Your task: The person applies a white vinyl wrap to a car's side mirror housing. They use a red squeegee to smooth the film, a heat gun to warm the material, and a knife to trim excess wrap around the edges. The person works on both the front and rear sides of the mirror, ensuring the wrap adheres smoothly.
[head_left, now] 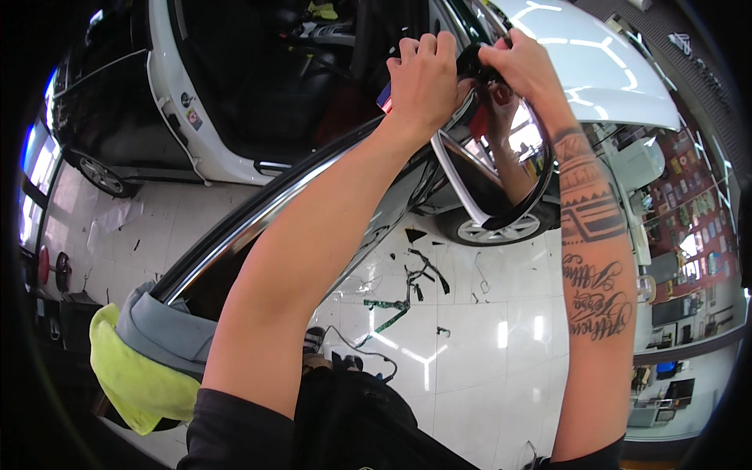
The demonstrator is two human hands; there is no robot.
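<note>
My left hand (pixel 427 82) is at the front upper corner of the open car door (pixel 258 207), its fingers bent. A blue and red edge of something flat (pixel 384 99) shows beside it; whether I hold it is hidden. Close by, my right hand (pixel 521 66) is closed, thumb and fingers together, on a dark piece (pixel 472 63) between the two hands. The kind of this piece cannot be made out. Just below both hands is the side mirror (pixel 470 176), with a reflected hand and forearm in its glass.
A grey cloth (pixel 160 325) and a yellow-green cloth (pixel 141 376) hang over the door's rear end. Black and green scraps (pixel 407 294) and a dark cable (pixel 352 345) lie on the tiled floor. The white car hood (pixel 595 55) is ahead right; the dark car seat (pixel 258 102) is left.
</note>
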